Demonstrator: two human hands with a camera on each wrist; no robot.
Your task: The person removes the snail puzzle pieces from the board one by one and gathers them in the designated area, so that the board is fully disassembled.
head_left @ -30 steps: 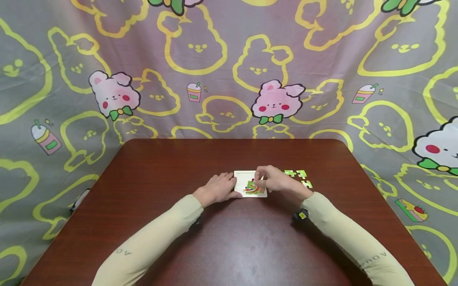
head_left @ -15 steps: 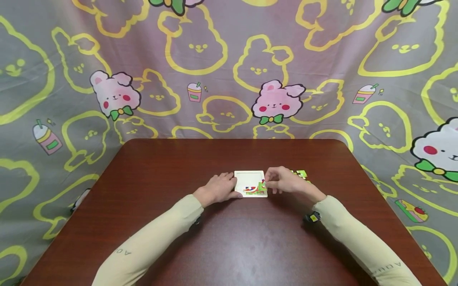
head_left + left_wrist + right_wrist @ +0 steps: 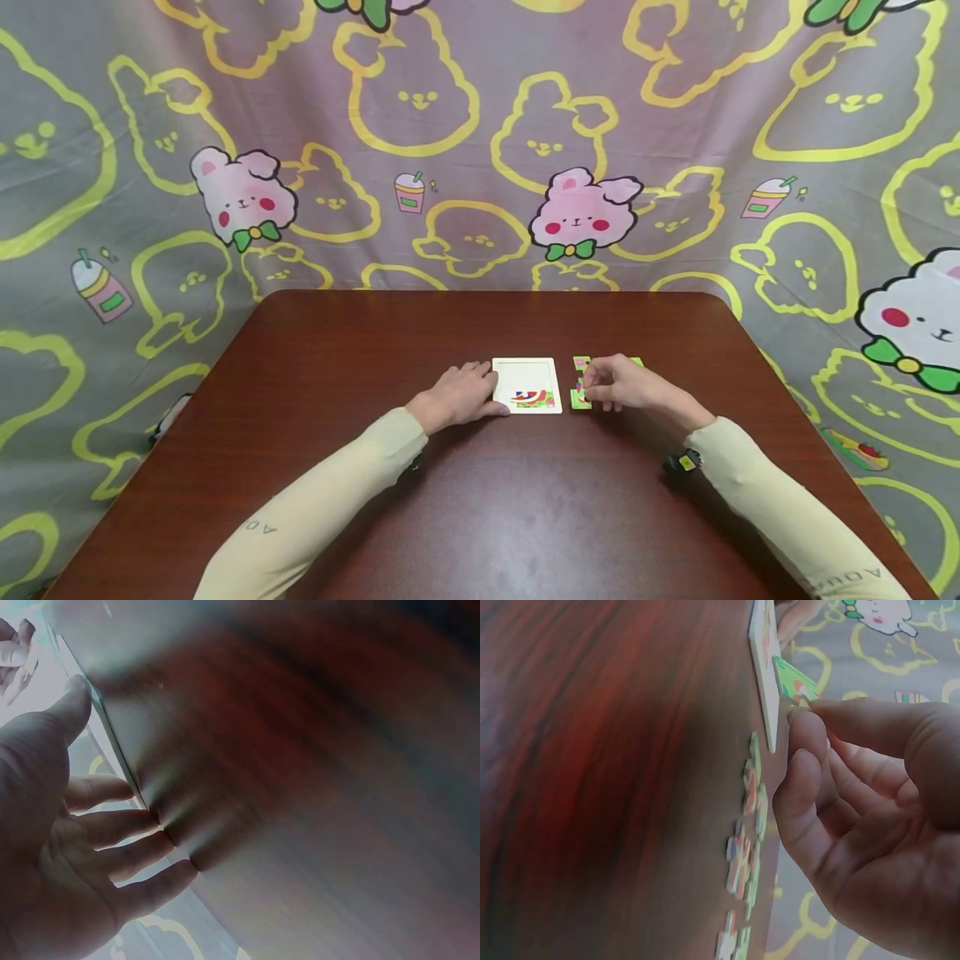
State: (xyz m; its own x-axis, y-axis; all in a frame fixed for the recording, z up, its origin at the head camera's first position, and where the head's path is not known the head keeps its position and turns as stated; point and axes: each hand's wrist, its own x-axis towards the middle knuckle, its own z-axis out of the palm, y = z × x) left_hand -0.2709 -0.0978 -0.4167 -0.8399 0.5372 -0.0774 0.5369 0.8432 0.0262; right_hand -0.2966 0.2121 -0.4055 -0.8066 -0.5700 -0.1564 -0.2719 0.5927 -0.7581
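A white puzzle tray (image 3: 525, 375) lies on the table, with a few picture pieces (image 3: 534, 398) along its lower right inside. My left hand (image 3: 456, 394) rests at the tray's left edge, its fingers stretched out and the thumb at the near corner, as the left wrist view also shows. To the right of the tray, my right hand (image 3: 622, 383) pinches a green jigsaw piece (image 3: 795, 681) between thumb and forefinger, above the table. My right hand hides part of the loose pieces (image 3: 581, 363) beneath and behind it.
More loose jigsaw pieces (image 3: 739, 866) lie flat on the brown table (image 3: 480, 500), right of the tray. A patterned curtain (image 3: 450, 167) hangs behind the table's far edge.
My right hand has moved right, from over the tray to above the loose pieces, taking the green jigsaw piece along. My left hand and the tray have stayed put.
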